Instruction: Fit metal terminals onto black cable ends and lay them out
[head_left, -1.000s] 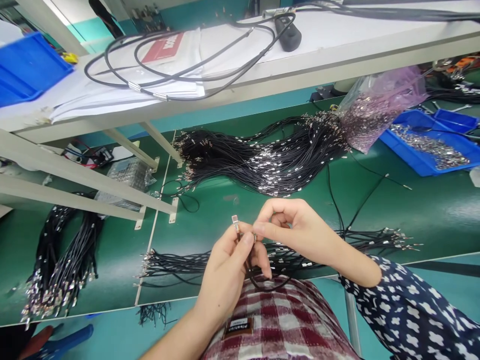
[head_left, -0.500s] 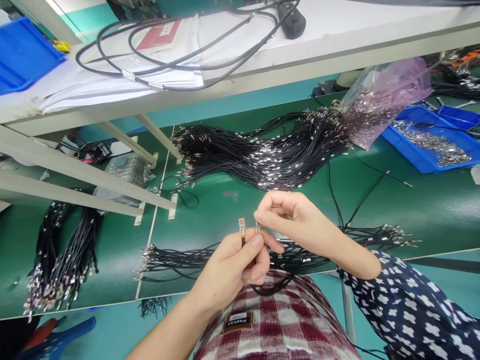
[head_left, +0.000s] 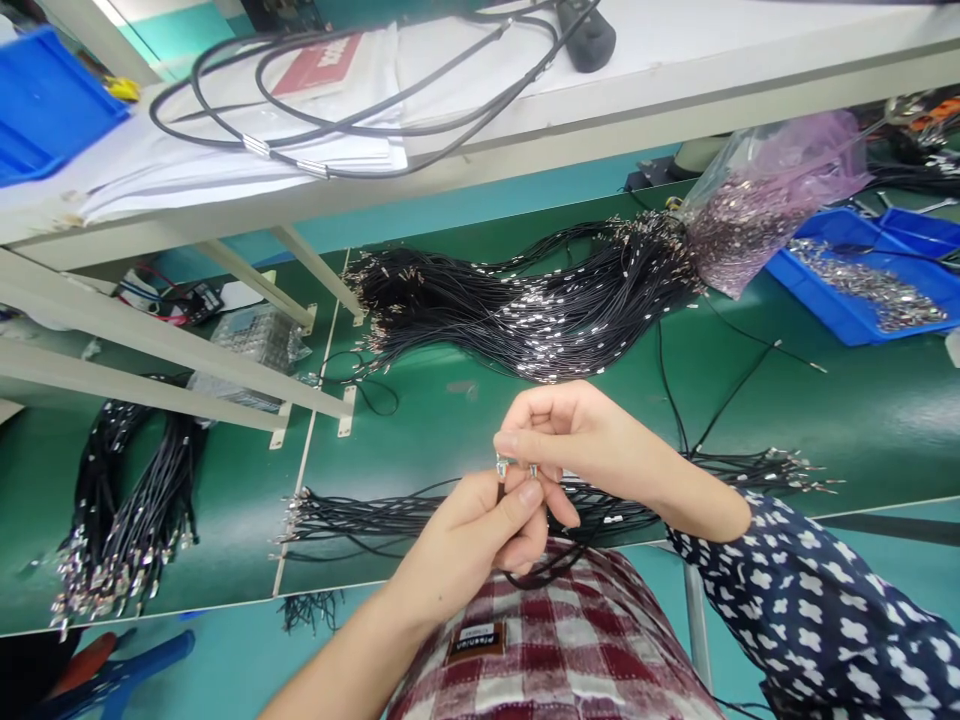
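Observation:
My left hand (head_left: 499, 525) is closed on a black cable, whose two metal-tipped ends stick up from the fingers. One metal end (head_left: 502, 466) is at the thumb and fingertips of my right hand (head_left: 559, 430), which are pinched together over it; how firmly they grip it is hidden. The other end (head_left: 533, 470) stands just to the right. A loop of the cable hangs below my left hand, in front of the checked apron. Behind both hands a bundle of black cables (head_left: 345, 515) lies along the front of the green table.
A thick cable pile (head_left: 525, 310) lies farther back on the green table (head_left: 787, 400). At right are a plastic bag (head_left: 742, 220) and a blue tray (head_left: 832, 300) of metal parts. A white shelf (head_left: 525, 145) with looped cable crosses above; more cables (head_left: 135, 500) lie left.
My right hand has moved left, from the right cable end to the left one, and now covers its tip. My left hand has shifted slightly right and down.

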